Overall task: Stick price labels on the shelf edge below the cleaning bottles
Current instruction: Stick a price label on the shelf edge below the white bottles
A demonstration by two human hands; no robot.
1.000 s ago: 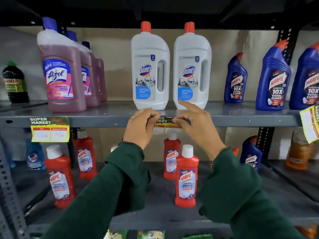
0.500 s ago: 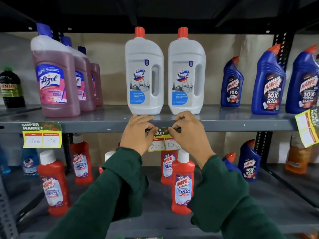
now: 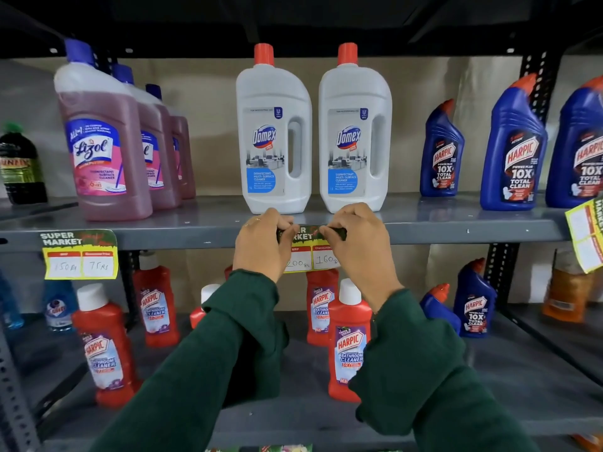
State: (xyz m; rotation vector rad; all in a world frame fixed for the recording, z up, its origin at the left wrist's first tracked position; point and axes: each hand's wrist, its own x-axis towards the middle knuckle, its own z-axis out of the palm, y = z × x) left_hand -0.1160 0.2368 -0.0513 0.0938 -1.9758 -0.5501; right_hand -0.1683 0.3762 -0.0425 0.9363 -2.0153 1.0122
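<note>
Shelf edge (image 3: pixel 456 234), grey, carries two white Domex bottles (image 3: pixel 273 138) above, Lizol left, Harpic right. Price label (image 3: pixel 308 252) beneath Domex, pinched at its top corners between left hand (image 3: pixel 261 243) and right hand (image 3: pixel 357 243); reads "MRP 200 Rs".

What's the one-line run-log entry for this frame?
step: pressing yellow paper price label onto grey metal shelf edge | left hand: on label | right hand: on label | above: two white Domex bottles

white domex bottles (image 3: pixel 273 132) with red caps, yellow-green price label (image 3: pixel 310 252), green sleeves (image 3: pixel 212 353)
</note>
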